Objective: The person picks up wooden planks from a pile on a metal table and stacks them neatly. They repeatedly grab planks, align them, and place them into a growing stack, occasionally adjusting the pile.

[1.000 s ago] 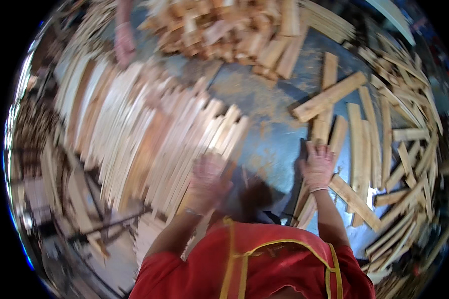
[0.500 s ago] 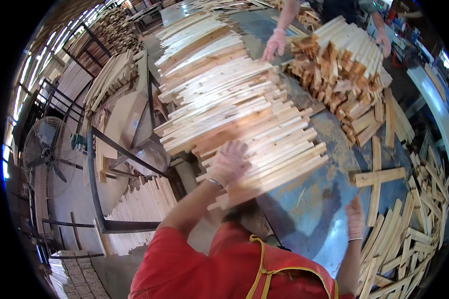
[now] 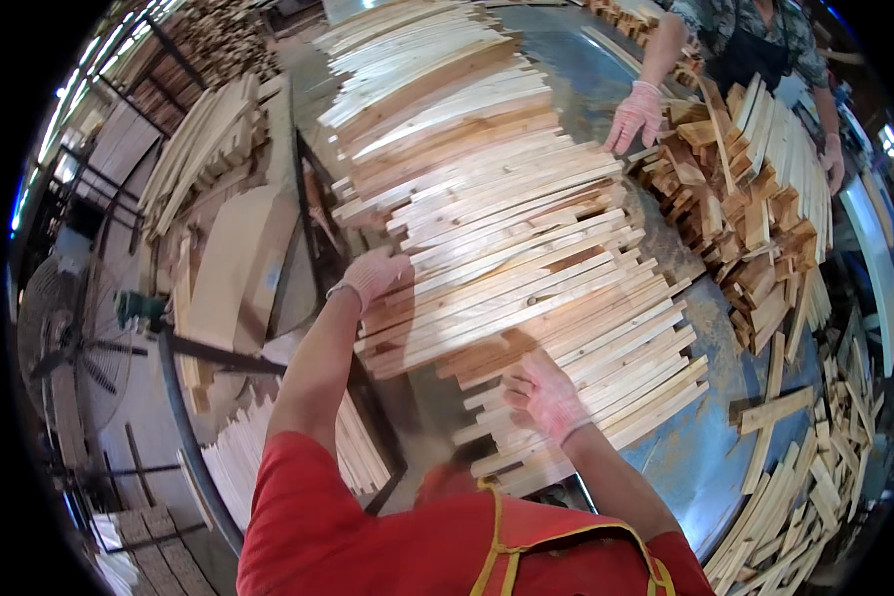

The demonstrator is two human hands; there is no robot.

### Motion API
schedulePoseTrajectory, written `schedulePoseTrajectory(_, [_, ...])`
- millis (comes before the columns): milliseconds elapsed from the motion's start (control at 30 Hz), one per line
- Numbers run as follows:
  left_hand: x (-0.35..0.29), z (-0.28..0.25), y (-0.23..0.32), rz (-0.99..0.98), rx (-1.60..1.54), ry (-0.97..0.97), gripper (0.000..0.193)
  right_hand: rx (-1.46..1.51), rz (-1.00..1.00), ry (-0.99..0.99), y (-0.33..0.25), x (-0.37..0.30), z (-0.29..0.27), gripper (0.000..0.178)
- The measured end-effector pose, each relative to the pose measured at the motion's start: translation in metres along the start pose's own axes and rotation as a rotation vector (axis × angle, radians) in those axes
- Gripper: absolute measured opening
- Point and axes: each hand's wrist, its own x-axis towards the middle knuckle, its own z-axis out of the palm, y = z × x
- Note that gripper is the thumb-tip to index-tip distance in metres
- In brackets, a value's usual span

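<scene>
A long row of pale wooden strips [image 3: 507, 260] lies side by side across the table, their ends uneven. At the row's left edge, my left hand [image 3: 372, 278], in a thin glove, touches the strip ends with its fingers stretched out. My right hand [image 3: 548, 399], gloved too, is over the nearer strips. Its fingers are apart and partly bent, with nothing seen held in them; some fingertips are blurred. A co-worker's gloved hand [image 3: 636, 117] rests near the far right ends of the row.
A tall stack of wooden strips [image 3: 755, 214] stands at the right, before the co-worker. Loose offcuts [image 3: 805, 487] are heaped at the lower right. Crossed pieces [image 3: 775, 409] lie on the blue table [image 3: 700, 497]. Left are a metal frame [image 3: 184, 437] and a large fan [image 3: 70, 343].
My left hand has moved from on top of the near strips to the row's left ends. My right hand has come from the bare tabletop at right to over the strips.
</scene>
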Motion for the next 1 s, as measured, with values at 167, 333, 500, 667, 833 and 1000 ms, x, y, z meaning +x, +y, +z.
schedulePoseTrajectory(167, [-0.037,-0.006,0.046,0.059,-0.245,-0.067,0.055,0.062,-0.251,0.071,-0.030,0.041,0.056,0.041])
schedulePoseTrajectory(333, [-0.098,0.015,0.066,0.068,-0.435,-0.532,0.046,-0.153,-0.375,0.226,-0.044,-0.010,0.004,0.057])
schedulePoseTrajectory(500, [-0.068,0.050,0.125,0.299,-0.050,-0.397,0.076,-0.429,-0.278,0.445,-0.056,-0.030,-0.030,0.074])
schedulePoseTrajectory(667, [-0.068,0.071,0.182,0.237,-0.020,-0.315,0.083,-0.519,-0.152,0.423,-0.054,-0.006,-0.045,0.076])
schedulePoseTrajectory(833, [-0.096,0.039,0.207,0.299,-0.100,-0.456,0.112,-0.507,-0.194,0.339,-0.059,-0.016,-0.063,0.054])
schedulePoseTrajectory(1000, [-0.101,-0.008,0.245,0.409,-0.123,-0.263,0.111,-0.509,-0.574,0.430,-0.117,-0.081,0.025,0.048])
